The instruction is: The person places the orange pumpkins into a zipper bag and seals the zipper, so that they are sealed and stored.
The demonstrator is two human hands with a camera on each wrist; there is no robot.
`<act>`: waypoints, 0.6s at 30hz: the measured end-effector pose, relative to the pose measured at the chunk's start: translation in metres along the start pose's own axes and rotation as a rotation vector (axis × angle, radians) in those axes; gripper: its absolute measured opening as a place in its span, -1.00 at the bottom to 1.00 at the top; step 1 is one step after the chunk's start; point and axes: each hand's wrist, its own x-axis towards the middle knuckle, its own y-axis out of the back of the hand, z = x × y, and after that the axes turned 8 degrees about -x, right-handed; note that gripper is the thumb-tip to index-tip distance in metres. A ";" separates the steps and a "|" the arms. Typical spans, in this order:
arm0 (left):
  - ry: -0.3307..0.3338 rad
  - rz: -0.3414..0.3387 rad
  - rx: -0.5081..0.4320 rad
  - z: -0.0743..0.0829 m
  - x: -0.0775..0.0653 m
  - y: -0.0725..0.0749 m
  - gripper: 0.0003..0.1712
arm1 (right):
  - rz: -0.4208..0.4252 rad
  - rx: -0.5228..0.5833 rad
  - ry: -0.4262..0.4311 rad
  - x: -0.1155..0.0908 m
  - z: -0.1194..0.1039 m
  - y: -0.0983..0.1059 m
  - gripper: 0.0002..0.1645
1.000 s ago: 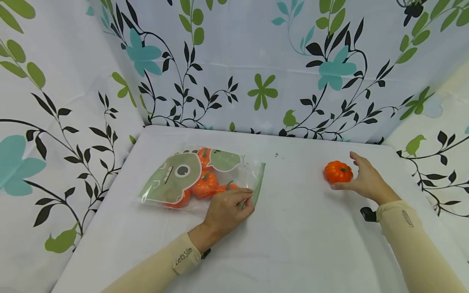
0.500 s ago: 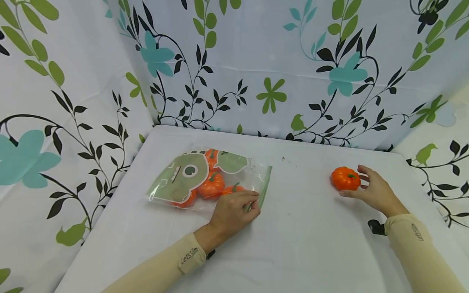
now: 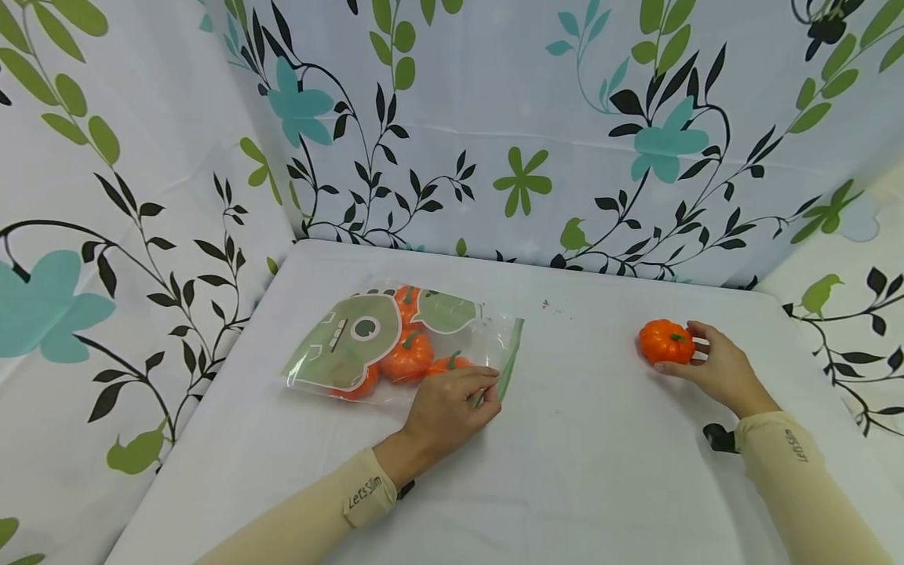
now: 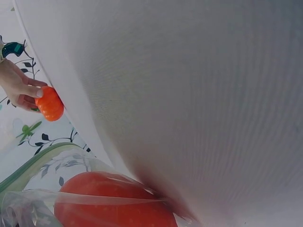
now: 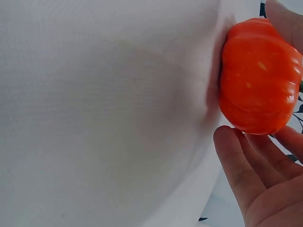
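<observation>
A clear zip bag (image 3: 487,337) printed with a green cartoon dinosaur lies on the left half of the table, with several small orange pumpkins (image 3: 407,358) inside. My left hand (image 3: 445,420) pinches the bag's green-edged opening at its right end. One more small orange pumpkin (image 3: 666,342), green-stemmed, sits on the table at the right. My right hand (image 3: 723,373) holds it from the right side, thumb at the near side and fingers at the far side. In the right wrist view the fingertips (image 5: 226,137) meet the pumpkin's lower edge, and its thumb overlaps the top.
A white cloth covers the table (image 3: 579,439). Behind it and along both sides hang curtains (image 3: 438,110) printed with leaves and flowers. Small dark specks (image 3: 546,304) mark the cloth near the back.
The head view has shifted slightly. My right hand has drawn in on the loose pumpkin, its thumb and fingers now against it. My left hand stays at the bag's edge.
</observation>
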 end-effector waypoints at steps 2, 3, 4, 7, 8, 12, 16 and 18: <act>-0.001 0.000 0.002 0.001 0.000 0.000 -0.79 | 0.005 -0.004 -0.002 0.001 0.001 -0.002 0.50; -0.006 0.002 0.004 0.001 0.000 0.000 -0.79 | 0.008 -0.007 -0.002 0.001 0.002 -0.003 0.49; -0.008 0.004 0.006 0.001 0.000 0.000 -0.79 | 0.013 -0.011 -0.003 0.002 0.003 -0.004 0.48; -0.015 0.012 0.011 0.001 0.000 0.000 -0.79 | 0.032 -0.013 -0.011 0.003 0.004 -0.008 0.44; -0.017 0.014 0.013 0.001 0.000 0.000 -0.79 | 0.039 -0.012 -0.015 0.003 0.004 -0.010 0.43; -0.015 0.016 0.012 0.001 0.000 -0.001 -0.81 | 0.056 -0.002 -0.031 0.001 0.003 -0.012 0.41; -0.020 0.018 0.008 0.001 0.000 -0.001 -0.81 | 0.069 0.016 -0.023 -0.002 0.000 -0.013 0.39; -0.022 0.020 0.005 0.000 0.000 -0.001 -0.81 | 0.075 0.026 -0.017 -0.004 -0.003 -0.014 0.38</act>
